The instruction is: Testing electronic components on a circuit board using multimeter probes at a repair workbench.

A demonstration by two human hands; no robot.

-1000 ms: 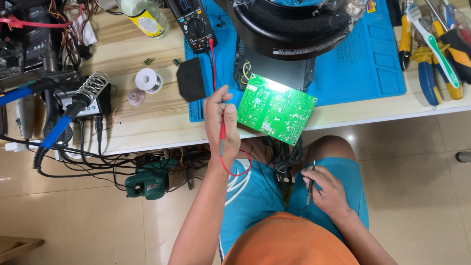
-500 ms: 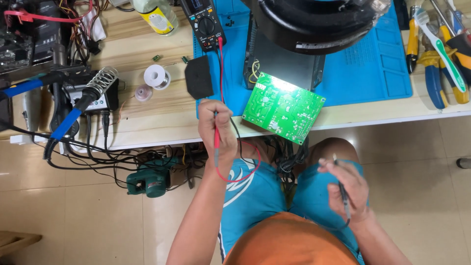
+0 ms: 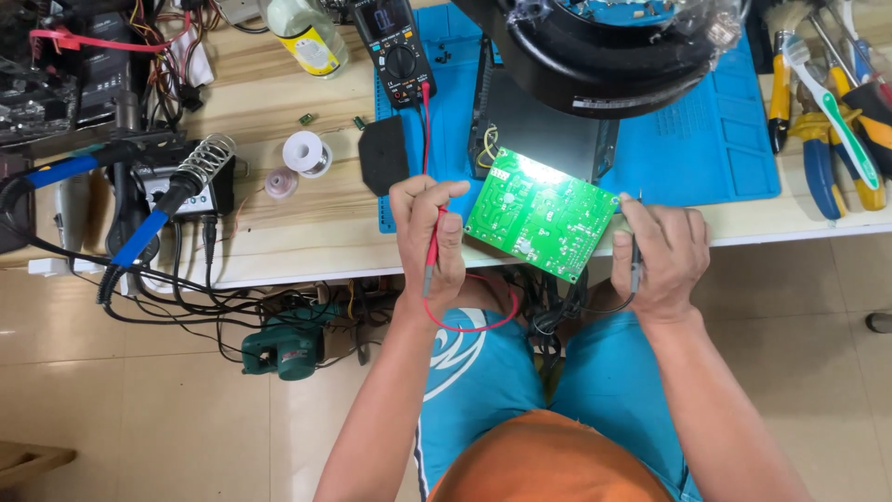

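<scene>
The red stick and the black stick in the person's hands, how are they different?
The thin red probe sits in the left hand, left of the green circuit board; the thin black probe sits in the right hand, at the board's right edge. The red probe's wire loops below the table edge; the black probe's wire is dark. Both are gripped and point toward the table.

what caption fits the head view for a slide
Left hand holds a red probe, right hand a black probe, beside a green circuit board.
</scene>
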